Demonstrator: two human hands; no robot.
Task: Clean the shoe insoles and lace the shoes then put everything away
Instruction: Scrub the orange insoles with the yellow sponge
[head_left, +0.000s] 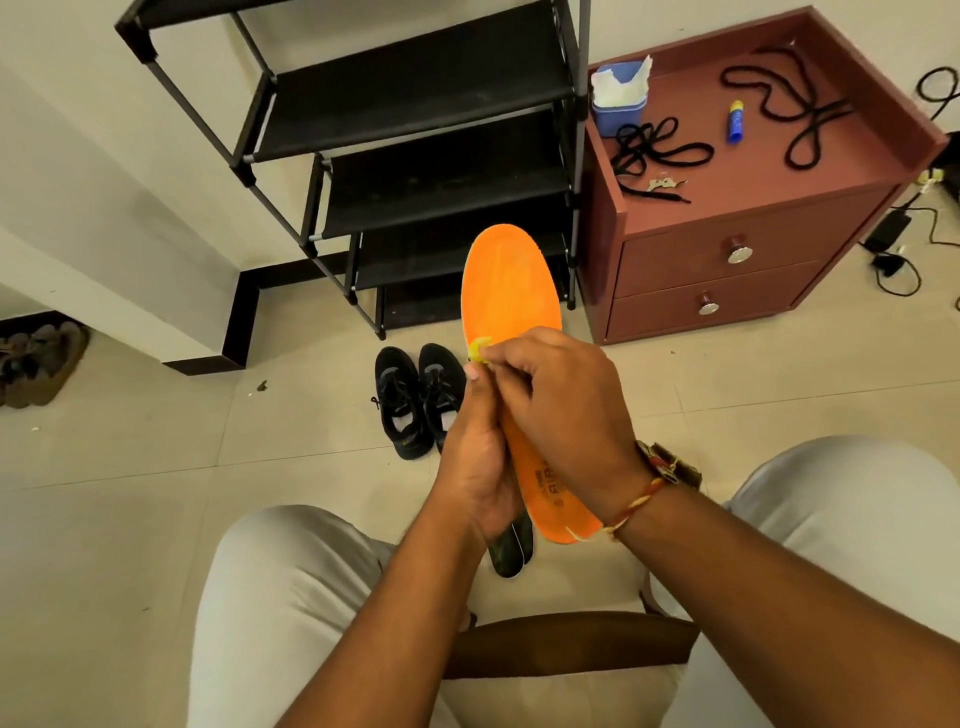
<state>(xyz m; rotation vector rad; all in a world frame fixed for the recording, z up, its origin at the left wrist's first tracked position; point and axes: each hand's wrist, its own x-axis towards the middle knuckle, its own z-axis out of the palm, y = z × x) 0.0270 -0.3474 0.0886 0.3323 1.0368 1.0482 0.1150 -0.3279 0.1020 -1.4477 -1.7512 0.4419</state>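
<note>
At the frame centre, the left hand (480, 467) grips a flat orange foam insole (511, 296); the right hand (563, 410) pinches a small yellow scrap (479, 349) on it.

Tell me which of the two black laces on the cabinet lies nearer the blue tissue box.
The bunched-up lace at the cabinet's front left, right beside the blue tissue box. The other lace sprawls in open loops beyond the small blue bottle.

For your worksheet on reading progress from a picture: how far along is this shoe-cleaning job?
Early. Done: nothing plainly. In hand: the left hand holds the orange insole while the right hand pinches a small yellow piece against it. Left: the loose laces on the cabinet and the shoes on the floor, the rack empty.
</note>
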